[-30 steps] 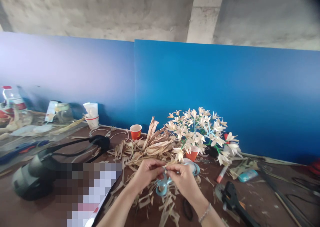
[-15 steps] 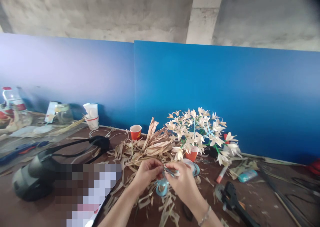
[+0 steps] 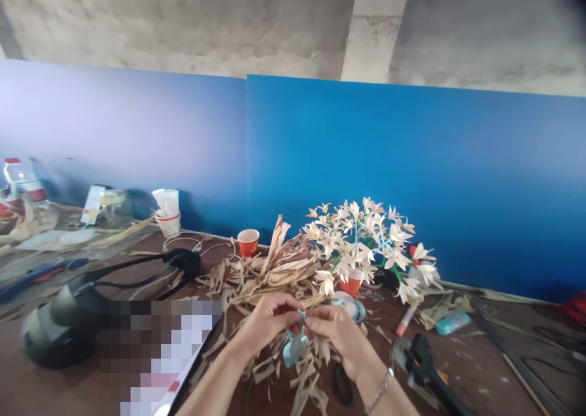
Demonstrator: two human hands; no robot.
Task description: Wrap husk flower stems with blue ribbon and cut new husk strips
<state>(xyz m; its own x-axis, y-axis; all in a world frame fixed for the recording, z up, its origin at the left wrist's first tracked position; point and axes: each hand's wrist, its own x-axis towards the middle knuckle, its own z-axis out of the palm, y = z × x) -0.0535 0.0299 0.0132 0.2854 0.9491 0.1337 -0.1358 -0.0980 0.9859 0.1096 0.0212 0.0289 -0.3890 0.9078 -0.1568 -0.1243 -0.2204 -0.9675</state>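
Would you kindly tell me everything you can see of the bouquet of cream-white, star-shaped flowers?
The bouquet of cream-white, star-shaped flowers spreads in a loose dome, its right side drooping. The pointed petals look dry and papery; the stems that show are green or light blue. It seems to rise from an orange-red paper cup, partly hidden by blooms, before a blue panel. The right hand appears clear of it.

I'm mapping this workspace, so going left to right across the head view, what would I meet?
Red-capped bottle, glass jar, white cup with a red rim, left hand, right hand, black tool, red item at the right edge.
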